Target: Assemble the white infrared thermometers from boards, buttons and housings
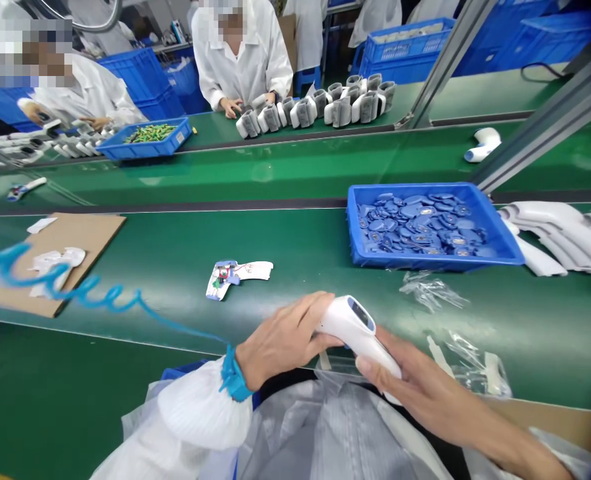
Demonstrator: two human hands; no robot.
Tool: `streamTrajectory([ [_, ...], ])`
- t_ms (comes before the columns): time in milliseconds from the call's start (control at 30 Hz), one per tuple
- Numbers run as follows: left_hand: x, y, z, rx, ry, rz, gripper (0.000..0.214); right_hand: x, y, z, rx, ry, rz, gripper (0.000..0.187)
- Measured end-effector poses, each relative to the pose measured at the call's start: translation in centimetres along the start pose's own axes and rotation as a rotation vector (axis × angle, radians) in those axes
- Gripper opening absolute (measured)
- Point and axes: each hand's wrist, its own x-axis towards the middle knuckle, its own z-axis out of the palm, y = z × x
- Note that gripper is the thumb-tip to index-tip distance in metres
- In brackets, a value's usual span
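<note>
Between my two hands is a white handheld infrared thermometer (358, 333) with a small dark display facing up. My left hand (292, 333) is closed around its head end, a blue wrist strap with a coiled cord on that wrist. Wrapped around the handle is my right hand (415, 373), its thumb lying along the near side. An opened thermometer half (238, 275), with wires and a circuit board showing, lies on the green bench (165, 247) ahead of my left hand. The far end of the handle is partly hidden by my right fingers.
A blue bin (435, 263) of small blue parts stands ahead on the right, with white shells (560, 230) beside it. Clear plastic scraps (432, 290) lie in front. Cardboard (90, 260) is at left. Co-workers sit across the conveyor (260, 170); a metal post (540, 127) slants at right.
</note>
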Motion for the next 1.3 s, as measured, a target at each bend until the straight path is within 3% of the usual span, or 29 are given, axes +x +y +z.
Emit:
streamTrajectory([
  [100, 0.7, 0.7, 0.2, -0.074, -0.031, -0.115, 0.046, 1.2, -1.1, -0.3, -0.016, 0.107, -0.201, 0.041],
  [233, 1.9, 1.7, 0.7, -0.063, 0.115, -0.146, 0.035, 4.7, -4.6, 0.9, -0.015, 0.624, -0.247, 0.037],
  [333, 2.5, 2.2, 0.9, -0.054, 0.084, -0.094, 0.021, 7.3, -6.8, 2.4, -0.264, 0.889, -0.336, 0.051],
  [467, 3.0, 2.4, 1.2, 0.172, -0.030, -0.041, 0.014, 8.9, -7.2, 3.1, -0.558, 1.023, -0.532, 0.056],
  [533, 3.1, 2.3, 1.2, 0.278, -0.010, -0.047, 0.021, 8.9, -6.9, 2.9, -0.549, 1.076, -0.576, 0.057],
  [633, 3.0, 2.2, 0.8, 0.129, -0.005, -0.042, 0.028, 8.2, -6.6, 2.2, -0.414, 1.188, -0.520, 0.059],
  [733, 2.9, 2.1, 0.8, -0.023, 0.009, -0.087, 0.030, 7.9, -6.4, 1.9, -0.327, 1.140, -0.396, 0.056],
  [867, 3.0, 1.9, 1.9, 0.188, 0.086, -0.011, 0.027, 8.5, -6.1, 2.5, -0.305, 1.060, -0.336, 0.059],
  [967, 2.4, 1.6, 1.4, 0.127, 0.116, -0.034, 0.024, 8.7, -6.0, 1.5, -0.314, 0.934, -0.312, 0.059],
  [1067, 0.9, 0.7, -1.4, 0.061, 0.150, -0.134, 0.029, 8.8, -5.1, -3.2, -0.366, 0.756, -0.239, 0.051],
  [1167, -0.5, -0.3, -4.2, 0.192, 0.229, -0.126, 0.025, 10.4, -3.2, -9.8, -0.651, 0.745, -0.192, 0.032],
  [1233, -0.5, -0.6, -4.7, 0.399, 0.271, -0.036, 0.037, 12.5, -2.1, -13.2, -0.732, 0.633, -0.207, 0.022],
  [1300, 0.5, -0.6, -3.7, 0.660, 0.212, 0.068, 0.045, 15.1, -1.3, -14.9, -0.753, 0.507, -0.218, 0.019],
])
